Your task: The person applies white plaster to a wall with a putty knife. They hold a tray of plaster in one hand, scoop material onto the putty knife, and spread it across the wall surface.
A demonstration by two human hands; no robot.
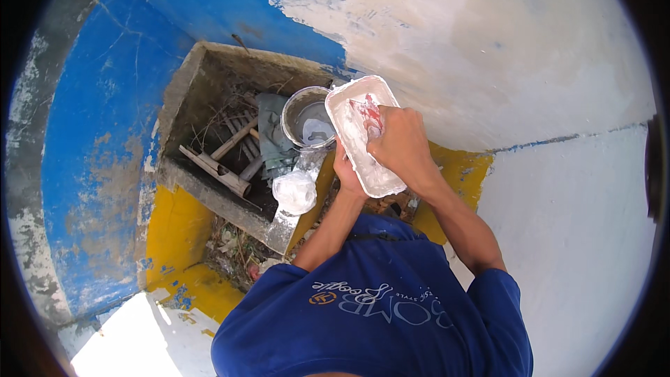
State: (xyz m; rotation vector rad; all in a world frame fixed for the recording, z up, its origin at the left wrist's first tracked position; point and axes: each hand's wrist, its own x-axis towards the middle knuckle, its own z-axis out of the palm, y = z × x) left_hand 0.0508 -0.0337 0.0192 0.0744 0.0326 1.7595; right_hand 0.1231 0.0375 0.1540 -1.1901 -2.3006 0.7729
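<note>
My left hand is closed on the lower left side of a white rectangular tub, holding it up in front of me. White paste coats the tub's walls and floor. Inside it, my right hand grips a scraper whose red part is smeared with the same paste. The fingers of that hand hide the rest of the tool. Just left of the tub stands a round bucket with grey liquid in it. A white lumpy bundle sits on the ledge below the bucket.
A concrete planter box holds cut bamboo pieces, twigs and a grey-green cloth. Blue wall curves round on the left. White-coated wall rises ahead and to the right, with yellow paint lower down.
</note>
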